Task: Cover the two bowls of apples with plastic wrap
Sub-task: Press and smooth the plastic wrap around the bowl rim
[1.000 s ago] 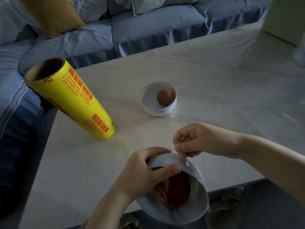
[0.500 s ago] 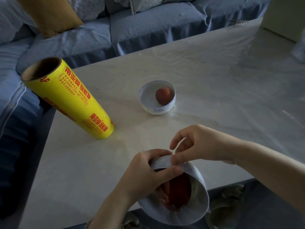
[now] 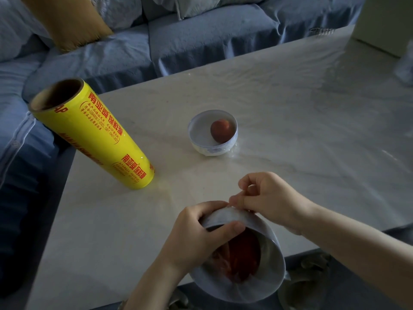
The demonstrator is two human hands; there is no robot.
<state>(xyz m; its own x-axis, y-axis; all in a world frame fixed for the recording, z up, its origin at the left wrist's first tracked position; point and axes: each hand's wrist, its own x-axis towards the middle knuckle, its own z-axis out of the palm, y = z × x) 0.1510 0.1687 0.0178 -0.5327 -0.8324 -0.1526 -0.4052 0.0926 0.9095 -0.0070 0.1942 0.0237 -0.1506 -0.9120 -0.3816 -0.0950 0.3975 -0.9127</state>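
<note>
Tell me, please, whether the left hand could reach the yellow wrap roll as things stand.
Probably yes, once freed: the left hand grips the near bowl, and only bare table lies between it and the roll.

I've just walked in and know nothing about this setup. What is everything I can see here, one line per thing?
plastic wrap roll: one, yellow with red print, standing on the table's left side
far bowl: one, white, set down mid-table
near bowl: one, white, held tilted at the table's near edge
apples: two, red, one in the far bowl, one in the near bowl
table: one, pale, marbled
sofa: one, blue, behind the table
cushion: one, mustard, on the sofa
box: one, pale, table's far right corner
left hand: grips the near bowl's rim, thumb inside
right hand: pinches at that bowl's far rim
</note>
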